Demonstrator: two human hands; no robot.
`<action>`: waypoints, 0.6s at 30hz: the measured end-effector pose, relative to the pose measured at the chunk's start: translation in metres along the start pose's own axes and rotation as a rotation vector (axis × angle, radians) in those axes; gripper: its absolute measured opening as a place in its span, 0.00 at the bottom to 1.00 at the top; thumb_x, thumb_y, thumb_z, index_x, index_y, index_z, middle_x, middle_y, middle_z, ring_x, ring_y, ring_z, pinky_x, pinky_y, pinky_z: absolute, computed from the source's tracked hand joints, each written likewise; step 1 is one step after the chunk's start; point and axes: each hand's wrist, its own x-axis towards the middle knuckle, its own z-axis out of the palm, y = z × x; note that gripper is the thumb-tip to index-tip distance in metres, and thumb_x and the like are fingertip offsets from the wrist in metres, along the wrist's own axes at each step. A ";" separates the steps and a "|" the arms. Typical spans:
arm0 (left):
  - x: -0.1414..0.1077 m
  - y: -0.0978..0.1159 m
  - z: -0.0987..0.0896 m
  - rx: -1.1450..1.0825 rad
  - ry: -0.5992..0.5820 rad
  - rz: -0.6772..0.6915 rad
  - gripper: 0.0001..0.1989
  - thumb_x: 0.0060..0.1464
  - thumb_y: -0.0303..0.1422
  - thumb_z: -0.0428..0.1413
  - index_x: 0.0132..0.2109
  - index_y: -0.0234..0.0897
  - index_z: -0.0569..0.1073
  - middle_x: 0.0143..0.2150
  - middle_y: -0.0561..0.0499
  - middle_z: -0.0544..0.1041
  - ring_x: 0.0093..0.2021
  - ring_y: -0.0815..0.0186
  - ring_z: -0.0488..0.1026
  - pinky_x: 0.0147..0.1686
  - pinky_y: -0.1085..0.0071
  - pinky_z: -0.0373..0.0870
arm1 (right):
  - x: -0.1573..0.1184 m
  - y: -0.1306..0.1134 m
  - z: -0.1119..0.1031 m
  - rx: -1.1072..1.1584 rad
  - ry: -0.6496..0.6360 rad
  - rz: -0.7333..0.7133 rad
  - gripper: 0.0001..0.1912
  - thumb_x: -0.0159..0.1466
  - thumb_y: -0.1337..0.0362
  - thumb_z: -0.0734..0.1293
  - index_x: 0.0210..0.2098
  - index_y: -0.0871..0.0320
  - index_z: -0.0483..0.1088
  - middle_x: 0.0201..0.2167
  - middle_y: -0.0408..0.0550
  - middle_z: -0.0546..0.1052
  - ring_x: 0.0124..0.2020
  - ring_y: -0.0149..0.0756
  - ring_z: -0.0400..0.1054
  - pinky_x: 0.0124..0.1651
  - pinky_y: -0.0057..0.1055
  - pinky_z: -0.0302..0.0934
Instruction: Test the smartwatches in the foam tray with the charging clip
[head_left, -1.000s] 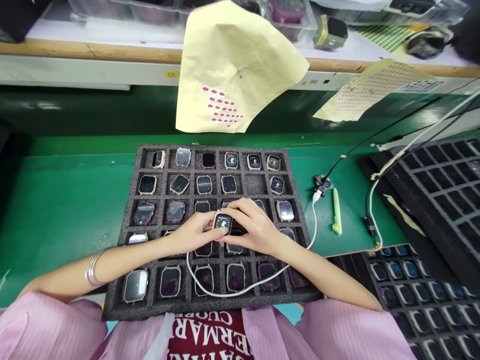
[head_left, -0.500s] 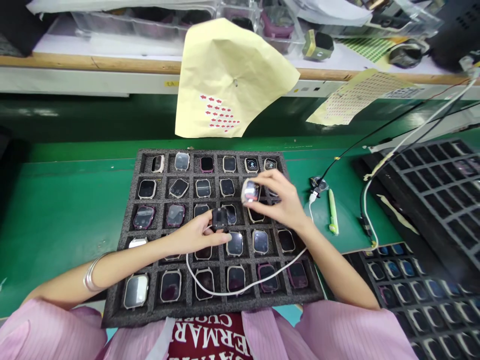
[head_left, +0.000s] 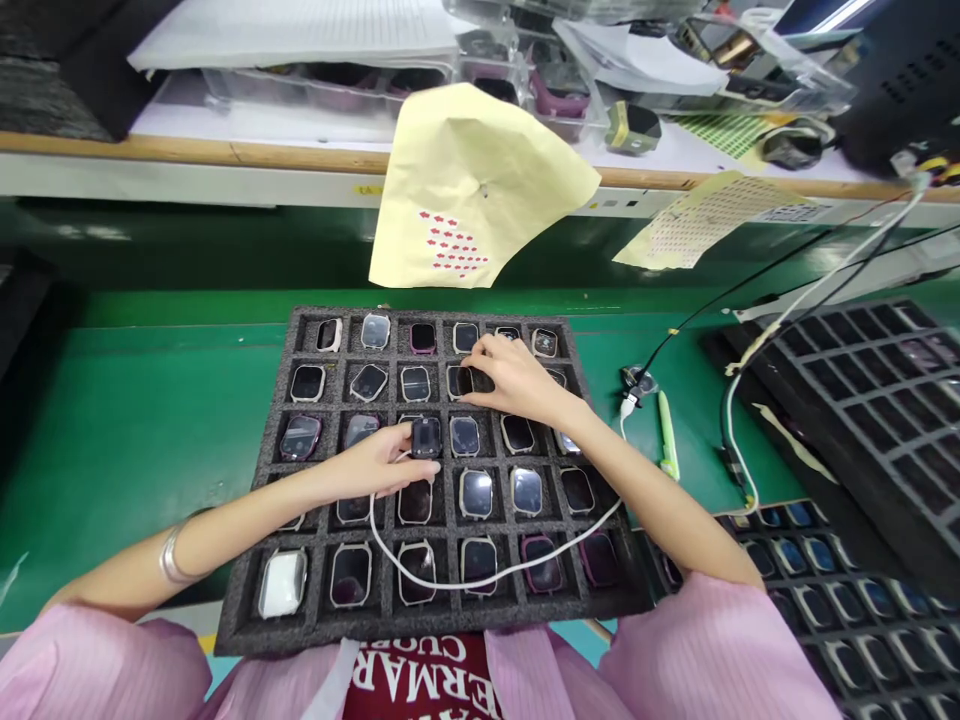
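My left hand (head_left: 386, 460) is closed round a small black square device (head_left: 426, 438) with a white cable (head_left: 480, 583) by it, held above the middle of a dark foam tray (head_left: 247, 610). My right hand (head_left: 510, 378) reaches into the second row from the back. Its thumb and fingertips pinch the right side of a square smartwatch (head_left: 458, 381) in its compartment. The hand and wrist cover the compartment to the right. Other smartwatches, such as a pale-faced one (head_left: 283, 583) and a purple-rimmed one (head_left: 301, 437), lie face up in the tray.
A shelf edge (head_left: 300, 157) runs across the back, with yellow paper (head_left: 450, 200) hanging from it. Right of the tray are a green pen-like tool (head_left: 667, 437) and a cable plug (head_left: 630, 403). Further right stand another divided tray (head_left: 885, 400) and a lower watch tray (head_left: 825, 600).
My right hand has moved left and down, from holding a raised watch to gripping one in its compartment. My left hand has shifted slightly left with the black device.
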 end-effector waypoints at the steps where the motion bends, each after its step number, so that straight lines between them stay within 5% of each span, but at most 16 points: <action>1: 0.001 0.000 0.000 -0.015 -0.005 0.011 0.16 0.55 0.39 0.57 0.44 0.32 0.65 0.36 0.50 0.73 0.17 0.80 0.57 0.15 0.78 0.52 | 0.005 0.000 0.003 -0.004 -0.013 0.005 0.21 0.54 0.57 0.76 0.43 0.62 0.72 0.40 0.55 0.70 0.42 0.50 0.65 0.40 0.43 0.62; 8: 0.004 -0.001 -0.004 -0.105 -0.021 0.031 0.19 0.48 0.35 0.62 0.45 0.32 0.67 0.41 0.46 0.74 0.21 0.78 0.58 0.16 0.80 0.53 | -0.013 -0.029 -0.015 0.354 0.247 0.023 0.16 0.57 0.59 0.73 0.41 0.58 0.69 0.46 0.54 0.71 0.48 0.49 0.66 0.49 0.45 0.61; 13: 0.004 -0.007 0.004 -0.085 0.099 0.161 0.16 0.49 0.34 0.62 0.43 0.32 0.69 0.35 0.51 0.73 0.29 0.72 0.67 0.27 0.75 0.63 | -0.022 -0.079 -0.010 0.296 0.162 -0.142 0.15 0.61 0.61 0.68 0.44 0.61 0.68 0.45 0.58 0.73 0.46 0.50 0.67 0.48 0.48 0.60; 18: 0.002 -0.014 0.010 -0.034 0.215 0.199 0.12 0.56 0.38 0.56 0.39 0.32 0.68 0.28 0.54 0.73 0.22 0.74 0.63 0.23 0.76 0.59 | -0.017 -0.086 0.009 0.263 0.198 -0.172 0.17 0.63 0.59 0.68 0.47 0.64 0.67 0.44 0.58 0.75 0.44 0.49 0.69 0.50 0.49 0.60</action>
